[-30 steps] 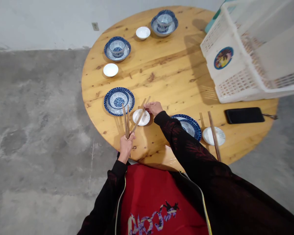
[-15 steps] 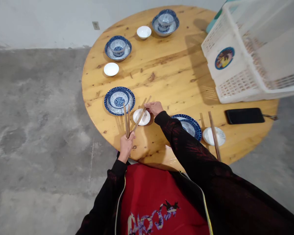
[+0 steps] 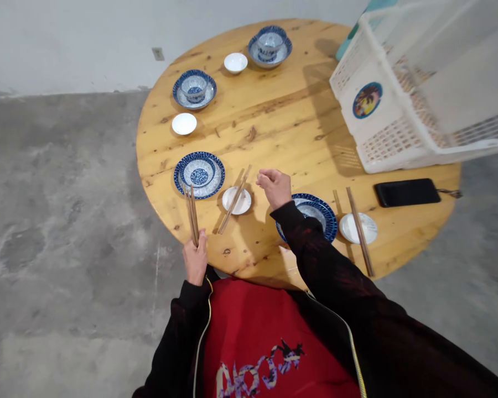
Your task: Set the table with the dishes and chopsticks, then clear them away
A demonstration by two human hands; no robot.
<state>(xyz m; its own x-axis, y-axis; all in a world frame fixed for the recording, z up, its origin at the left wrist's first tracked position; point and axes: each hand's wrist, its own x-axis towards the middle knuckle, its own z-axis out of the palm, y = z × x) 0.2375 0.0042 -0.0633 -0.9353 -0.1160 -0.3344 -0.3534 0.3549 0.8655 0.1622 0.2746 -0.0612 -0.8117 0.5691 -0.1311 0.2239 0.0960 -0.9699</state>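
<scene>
My left hand [image 3: 195, 258] is closed round a bundle of wooden chopsticks [image 3: 191, 214] that point up toward a blue-patterned plate with a bowl on it [image 3: 200, 174]. A pair of chopsticks [image 3: 234, 200] lies across a small white dish [image 3: 237, 200] just right of that plate. My right hand [image 3: 275, 187] hovers to the right of that dish with its fingers loosely curled and nothing in them. Below my right wrist sits another blue plate [image 3: 315, 213].
The round wooden table [image 3: 290, 121] carries two further blue plate-and-bowl sets [image 3: 195, 88] [image 3: 270, 45], each with a white dish beside it. Another chopstick pair [image 3: 360, 229] rests on a white dish at right. A black phone [image 3: 406, 192] and a white plastic crate [image 3: 415, 88] stand farther right.
My right hand let go of the chopstick pair, which now lies on the small white dish, and drew back to the right. My left hand moved left with its chopsticks.
</scene>
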